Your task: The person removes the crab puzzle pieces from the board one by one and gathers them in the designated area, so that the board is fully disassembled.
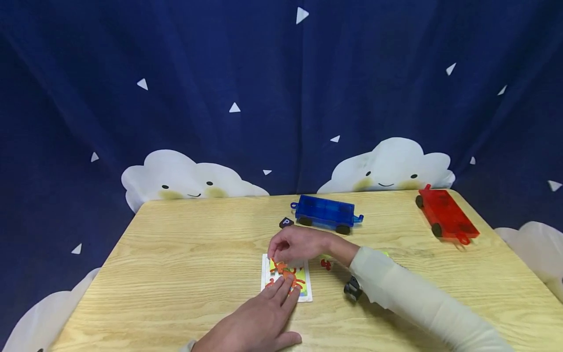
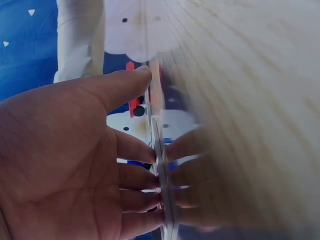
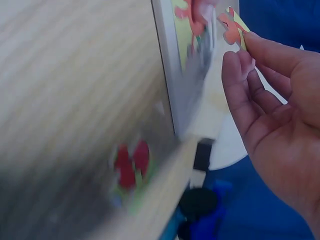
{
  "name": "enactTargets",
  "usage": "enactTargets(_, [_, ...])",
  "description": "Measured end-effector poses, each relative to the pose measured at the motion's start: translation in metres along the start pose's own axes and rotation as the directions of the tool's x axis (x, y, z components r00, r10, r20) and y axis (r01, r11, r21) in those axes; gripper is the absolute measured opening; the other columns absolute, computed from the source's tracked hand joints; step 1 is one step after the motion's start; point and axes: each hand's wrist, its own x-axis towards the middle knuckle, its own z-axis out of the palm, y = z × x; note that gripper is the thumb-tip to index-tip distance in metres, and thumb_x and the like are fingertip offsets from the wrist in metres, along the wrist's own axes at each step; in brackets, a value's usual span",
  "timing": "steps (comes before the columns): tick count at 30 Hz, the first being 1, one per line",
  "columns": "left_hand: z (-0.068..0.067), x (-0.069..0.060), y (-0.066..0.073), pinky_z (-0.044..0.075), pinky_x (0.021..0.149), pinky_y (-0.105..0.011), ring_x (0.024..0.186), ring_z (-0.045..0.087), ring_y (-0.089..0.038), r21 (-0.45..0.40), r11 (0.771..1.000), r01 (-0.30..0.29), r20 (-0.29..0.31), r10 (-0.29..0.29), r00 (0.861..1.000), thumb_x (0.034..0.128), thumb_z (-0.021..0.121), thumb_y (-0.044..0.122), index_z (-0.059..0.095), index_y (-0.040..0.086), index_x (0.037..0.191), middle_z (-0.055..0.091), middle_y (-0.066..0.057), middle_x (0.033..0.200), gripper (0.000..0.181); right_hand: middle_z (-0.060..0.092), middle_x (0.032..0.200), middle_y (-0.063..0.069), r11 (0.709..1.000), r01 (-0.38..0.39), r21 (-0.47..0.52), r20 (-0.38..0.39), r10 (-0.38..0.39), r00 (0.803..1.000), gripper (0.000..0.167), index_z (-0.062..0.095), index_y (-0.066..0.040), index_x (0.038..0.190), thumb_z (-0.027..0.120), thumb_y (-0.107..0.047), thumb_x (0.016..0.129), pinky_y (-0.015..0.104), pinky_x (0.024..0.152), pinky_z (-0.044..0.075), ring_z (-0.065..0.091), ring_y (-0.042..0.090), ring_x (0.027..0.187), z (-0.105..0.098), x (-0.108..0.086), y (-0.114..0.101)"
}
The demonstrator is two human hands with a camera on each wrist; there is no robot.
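Grip of the left hand [image 1: 259, 318], nearest of all, pinches nothing: its fingers lie straight, tips resting on the near part of the puzzle [image 1: 265, 270]. That white-rimmed board lies flat on the worktop [image 1: 189, 254], with orange, red and yellow pieces showing on it. To its right, by the right sleeve [image 1: 367, 266], is a small black thing [image 1: 352, 288] that I cannot identify.

Over the far left part of the board, the right hand [image 1: 299, 243] pinches an orange and yellow piece [image 3: 231, 31] between thumb and fingers. I cannot tell whether the piece touches the board. Just right of the puzzle, apart from it, lies a red piece [image 1: 326, 264].

The step in hand looks to be fitting the pinched piece, with the left fingertips steadying the rest. The next move probably calls for matching its edge to its neighbours, lowering it straight and pressing it level without nudging them loose. The red piece seems likely to be left for later.

Farther off sit a dark P tile [image 1: 286, 222], then a blue cart [image 1: 325, 211] just to its right, and a red cart [image 1: 446, 212] at the far right. A dark blue curtain [image 1: 264, 63] hangs behind everything.
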Motion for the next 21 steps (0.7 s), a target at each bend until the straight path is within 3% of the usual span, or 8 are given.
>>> enactTargets(6, [0.0, -0.001, 0.001, 0.031, 0.118, -0.035, 0.151, 0.029, -0.027, 0.07, 0.997, -0.015, -0.053, 0.019, 0.998, 0.1003, 0.051, 0.064, 0.042, 0.001, 0.156, 0.034, -0.019, 0.162, 0.084, 0.069, 0.091, -0.008, 0.997, 0.002, -0.078, -0.022, -0.003, 1.0, 0.013, 0.075, -0.013, 0.109, 0.064, -0.014, 0.101, 0.028, 0.077, 0.052, 0.06, 0.01, 0.081, -0.019, -0.024, 0.001])
enactTargets(14, [-0.001, 0.0, -0.002, 0.03, 0.118, -0.034, 0.152, 0.025, -0.025, 0.009, 1.0, 0.005, 0.002, -0.005, 1.0, 0.1011, 0.048, 0.065, 0.038, 0.006, 0.159, 0.031, -0.015, 0.164, 0.083, 0.069, 0.09, -0.004, 0.998, -0.018, -0.067, 0.022, 0.02, 1.0, 0.013, 0.075, -0.011, 0.109, 0.063, -0.014, 0.103, 0.029, 0.074, 0.052, 0.059, 0.01, 0.077, -0.031, -0.055, 0.007])
enactTargets(21, [-0.001, 0.0, -0.002, 0.029, 0.118, -0.034, 0.152, 0.025, -0.024, -0.005, 1.0, 0.007, 0.017, -0.007, 1.0, 0.1013, 0.047, 0.066, 0.038, 0.006, 0.159, 0.03, -0.014, 0.165, 0.083, 0.068, 0.089, -0.006, 0.999, -0.044, -0.018, 0.055, 0.045, 0.997, 0.01, 0.074, -0.014, 0.105, 0.065, -0.013, 0.102, 0.027, 0.071, 0.05, 0.058, 0.008, 0.077, -0.02, -0.082, 0.02])
